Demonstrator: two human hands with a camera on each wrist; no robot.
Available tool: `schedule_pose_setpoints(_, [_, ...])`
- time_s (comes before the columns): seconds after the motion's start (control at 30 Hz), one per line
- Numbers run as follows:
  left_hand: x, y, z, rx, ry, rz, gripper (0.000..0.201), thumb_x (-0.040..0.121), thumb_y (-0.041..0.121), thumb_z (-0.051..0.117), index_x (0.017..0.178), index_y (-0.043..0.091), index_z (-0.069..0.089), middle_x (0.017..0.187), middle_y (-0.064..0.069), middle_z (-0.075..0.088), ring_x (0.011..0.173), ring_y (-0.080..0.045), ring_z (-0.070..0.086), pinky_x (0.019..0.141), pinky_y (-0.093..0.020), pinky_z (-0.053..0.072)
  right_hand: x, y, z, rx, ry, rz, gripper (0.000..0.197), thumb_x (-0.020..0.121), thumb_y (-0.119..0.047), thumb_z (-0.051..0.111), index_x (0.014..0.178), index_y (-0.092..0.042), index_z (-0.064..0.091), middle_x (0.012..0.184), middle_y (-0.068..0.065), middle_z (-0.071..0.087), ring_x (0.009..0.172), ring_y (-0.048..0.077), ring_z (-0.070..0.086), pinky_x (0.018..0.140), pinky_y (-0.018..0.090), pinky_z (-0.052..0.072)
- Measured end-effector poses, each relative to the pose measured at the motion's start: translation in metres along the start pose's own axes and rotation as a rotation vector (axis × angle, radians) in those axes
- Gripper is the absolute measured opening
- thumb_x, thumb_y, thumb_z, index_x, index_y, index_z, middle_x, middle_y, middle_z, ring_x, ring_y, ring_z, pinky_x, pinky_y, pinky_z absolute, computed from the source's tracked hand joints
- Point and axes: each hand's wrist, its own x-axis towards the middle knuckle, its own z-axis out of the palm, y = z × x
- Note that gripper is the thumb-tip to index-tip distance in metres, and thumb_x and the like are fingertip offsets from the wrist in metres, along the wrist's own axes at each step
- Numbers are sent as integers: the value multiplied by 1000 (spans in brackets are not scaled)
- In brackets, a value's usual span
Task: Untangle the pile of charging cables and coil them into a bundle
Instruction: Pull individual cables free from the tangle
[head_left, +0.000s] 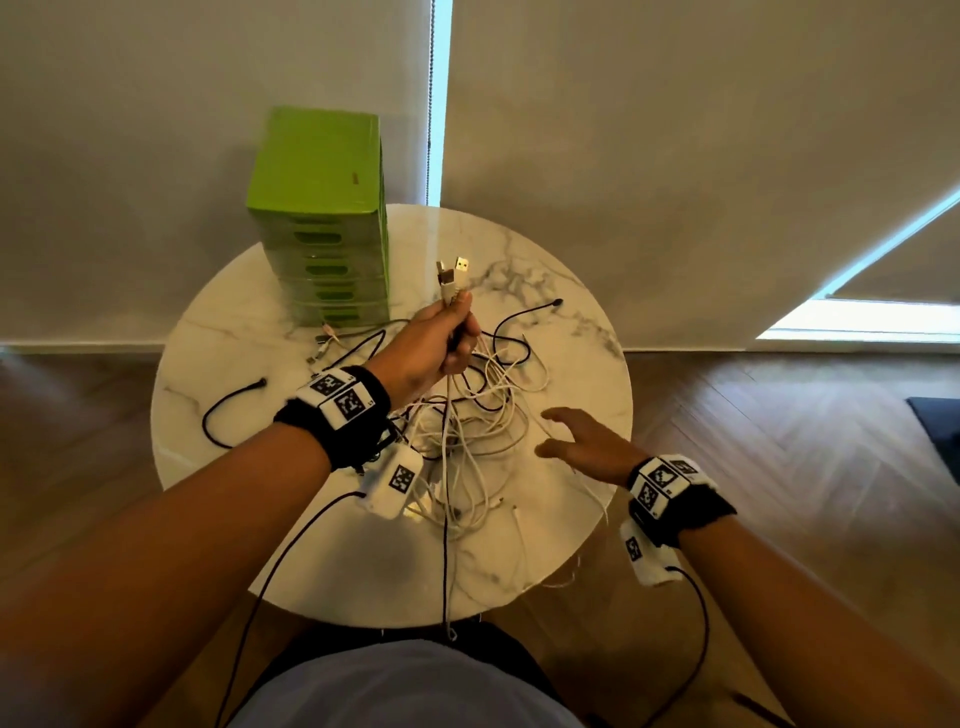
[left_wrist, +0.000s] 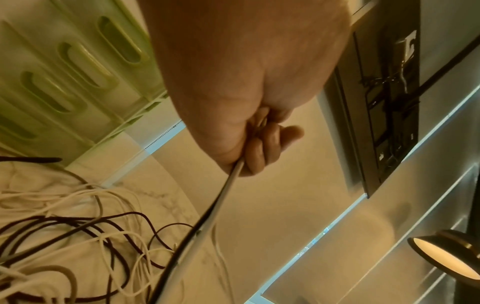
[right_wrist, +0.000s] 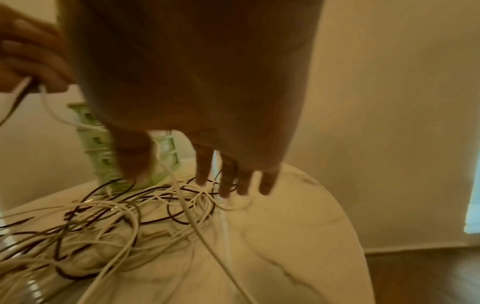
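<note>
A tangle of white and black charging cables (head_left: 470, 431) lies in the middle of the round marble table (head_left: 571, 530). My left hand (head_left: 447, 338) is raised above the pile and grips several cable ends in a fist, with USB plugs (head_left: 454, 273) sticking up out of it. The held cables (left_wrist: 215, 207) hang down from the fist toward the pile and past the near table edge. My right hand (head_left: 582, 441) hovers flat over the right side of the pile, fingers (right_wrist: 228, 181) spread and straight, holding nothing. The cable pile (right_wrist: 116, 216) lies just under those fingers.
A green stack of drawers (head_left: 324, 228) stands at the table's back left, close behind the pile. Loose black cable ends (head_left: 228, 410) trail to the left and back right. Wood floor surrounds the table; a wall is behind it. A lamp (left_wrist: 446, 259) shows in the left wrist view.
</note>
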Motion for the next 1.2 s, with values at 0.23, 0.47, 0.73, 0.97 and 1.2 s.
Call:
schedule_pose_setpoints(0.23, [-11,10,8,-81,-104,49,45,110,36,31,92,8,61,72,-5,66,64,-15,64,59,-25,52,-7,-101,19,468,-88,-478,58,95,-26,69,146,-22,41,146,-10,50,134,0,47,114,23,38])
schedule_pose_setpoints(0.47, [-20,25,-36,-13,-207,-63,45,109,42,30,114,7,58,99,-17,76,94,-32,73,86,-46,59,-13,-104,33,711,-491,-246,43,101,-40,51,68,-13,56,61,11,53,68,34,63,100,54,50])
schedule_pose_setpoints(0.73, [-21,10,-31,-118,-247,-107,46,110,35,25,93,7,56,75,-15,65,114,-38,67,96,-37,55,-8,-63,-18,137,116,-117,45,93,-40,68,70,-5,55,57,5,49,50,17,52,56,34,47])
schedule_pose_setpoints(0.97, [15,12,-8,-348,-130,17,41,109,45,28,82,19,46,66,3,25,61,-14,33,85,-40,53,-11,-11,30,132,59,-48,45,93,-42,68,61,-18,46,58,-1,51,60,20,62,70,45,58])
schedule_pose_setpoints(1.2, [53,-12,6,-14,61,11,31,109,35,39,135,17,40,76,9,34,61,-7,26,59,-24,28,-21,30,60,-286,12,-82,59,94,-58,55,133,-20,33,126,8,64,104,31,66,86,42,52])
